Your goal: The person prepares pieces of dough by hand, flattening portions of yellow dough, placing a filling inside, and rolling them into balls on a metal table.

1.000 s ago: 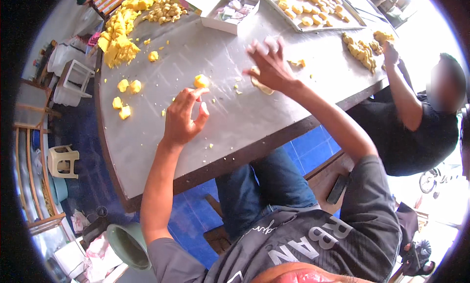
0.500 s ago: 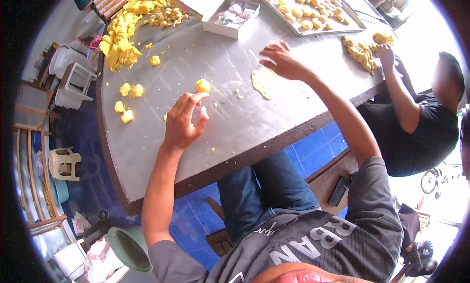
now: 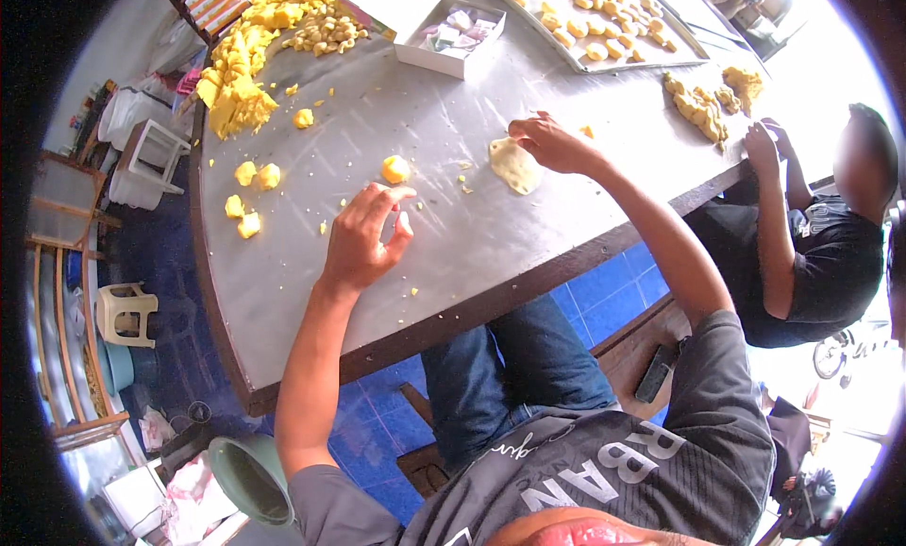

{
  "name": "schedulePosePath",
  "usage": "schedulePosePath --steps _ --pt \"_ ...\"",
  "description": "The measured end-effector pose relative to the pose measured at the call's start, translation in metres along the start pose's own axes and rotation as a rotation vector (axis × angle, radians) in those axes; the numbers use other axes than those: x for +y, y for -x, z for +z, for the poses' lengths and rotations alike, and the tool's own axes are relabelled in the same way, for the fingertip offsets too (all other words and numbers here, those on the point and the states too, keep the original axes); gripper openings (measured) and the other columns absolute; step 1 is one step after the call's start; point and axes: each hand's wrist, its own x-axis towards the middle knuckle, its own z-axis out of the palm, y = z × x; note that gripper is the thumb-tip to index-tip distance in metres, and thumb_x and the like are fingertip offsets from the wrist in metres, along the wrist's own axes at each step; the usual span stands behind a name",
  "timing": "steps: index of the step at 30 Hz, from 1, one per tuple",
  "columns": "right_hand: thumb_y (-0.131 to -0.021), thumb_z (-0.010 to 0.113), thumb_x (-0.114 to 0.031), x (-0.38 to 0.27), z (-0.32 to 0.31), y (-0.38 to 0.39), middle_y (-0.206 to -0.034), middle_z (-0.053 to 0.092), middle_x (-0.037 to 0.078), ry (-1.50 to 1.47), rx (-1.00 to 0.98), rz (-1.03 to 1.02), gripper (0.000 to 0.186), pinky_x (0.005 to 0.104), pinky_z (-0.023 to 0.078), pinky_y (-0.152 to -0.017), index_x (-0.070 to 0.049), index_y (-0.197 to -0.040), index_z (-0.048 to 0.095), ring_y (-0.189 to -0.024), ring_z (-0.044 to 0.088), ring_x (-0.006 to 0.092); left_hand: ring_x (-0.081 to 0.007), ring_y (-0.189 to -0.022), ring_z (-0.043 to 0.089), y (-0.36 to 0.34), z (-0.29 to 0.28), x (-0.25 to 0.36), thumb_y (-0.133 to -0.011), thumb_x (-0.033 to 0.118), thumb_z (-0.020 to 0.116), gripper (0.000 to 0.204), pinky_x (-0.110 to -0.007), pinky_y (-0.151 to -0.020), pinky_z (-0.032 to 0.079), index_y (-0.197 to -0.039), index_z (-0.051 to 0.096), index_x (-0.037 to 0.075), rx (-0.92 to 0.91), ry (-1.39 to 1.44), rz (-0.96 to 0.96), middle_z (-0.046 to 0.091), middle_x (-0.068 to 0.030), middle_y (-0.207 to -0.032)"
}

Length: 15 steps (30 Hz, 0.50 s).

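Lowered since before, right hand (image 3: 552, 142) presses fingertips on the flattened dough disc (image 3: 515, 164); left hand (image 3: 363, 239), fingers loosely curled, seemingly empty, hovers just below the yellow dough ball (image 3: 395, 168), bare steel table (image 3: 528, 235) between them.

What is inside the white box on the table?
The white box holds small pale pieces, pinkish and whitish, maybe wrapped. They are too small to tell exactly. Its near wall hides part of the bottom. Neither the left hand nor the right hand is near it.

A flattened pale round of dough (image 3: 514, 164) lies on the grey tabletop; a small yellow filling ball (image 3: 394, 168) sits nearby, toward the left edge.
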Motion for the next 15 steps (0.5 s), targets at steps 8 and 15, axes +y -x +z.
schedulePosePath --steps 8,15 --pt "-0.094 0.049 -0.012 0.006 -0.004 0.004 -0.094 0.059 0.01 0.102 -0.022 -0.072 0.012 0.0394 0.033 -0.102 -0.003 -0.093 0.056 -0.104 0.052 0.0274 -0.0251 -0.075 0.059 0.0 0.0 0.002 -0.075 0.001 0.057 0.031 -0.037 -0.07 0.049 -0.105 0.059 0.007 -0.004 -0.009 -0.018 0.055 -0.0094 -0.081" --pt "-0.097 0.044 -0.017 -0.021 -0.012 0.017 -0.084 0.061 0.014 -0.159 -0.002 0.049 0.021 0.0425 0.039 -0.088 -0.001 -0.108 0.054 -0.09 0.058 0.0278 -0.0248 -0.075 0.059 0.001 -0.004 0.003 -0.076 0.001 0.058 0.029 -0.037 -0.07 0.049 -0.104 0.06 0.007 -0.003 -0.012 -0.019 0.055 -0.0094 -0.08"
